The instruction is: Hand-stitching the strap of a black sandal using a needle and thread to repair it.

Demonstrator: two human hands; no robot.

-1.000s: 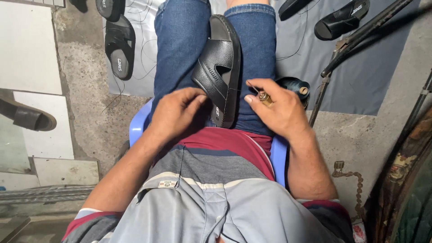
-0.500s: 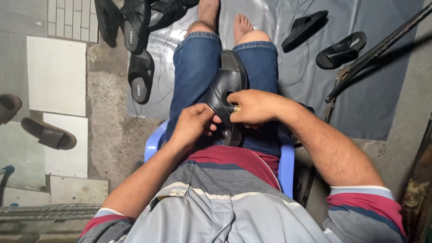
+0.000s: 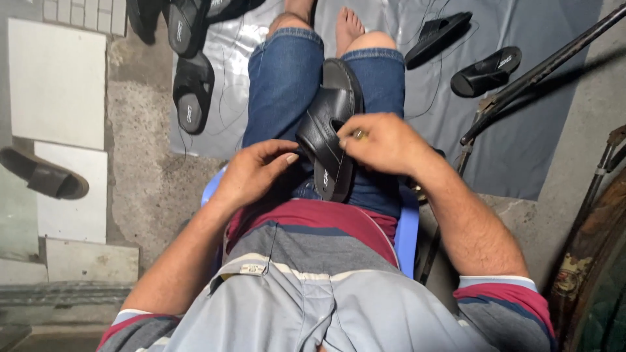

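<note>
Your right hand (image 3: 385, 143) has swung in from the thigh and now pinches the upper edge of the black moulded rubber slide sandal (image 3: 329, 130) lying along your lap, with what may be a small metal tool between the fingers. Your left hand (image 3: 254, 173), fingers curled but holding nothing, touches the sandal's near side. Beyond your grip, more black sandals (image 3: 486, 72) lie on the grey plastic sheet (image 3: 521, 150) over rough concrete.

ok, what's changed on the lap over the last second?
The right hand crossed from the person's right thigh onto the black sandal, fingertips now on its strap. The left hand has shifted to the sandal's left edge, fingers just touching it. The sandal stays between the knees; the loose sandals on the grey sheet are unmoved.
</note>
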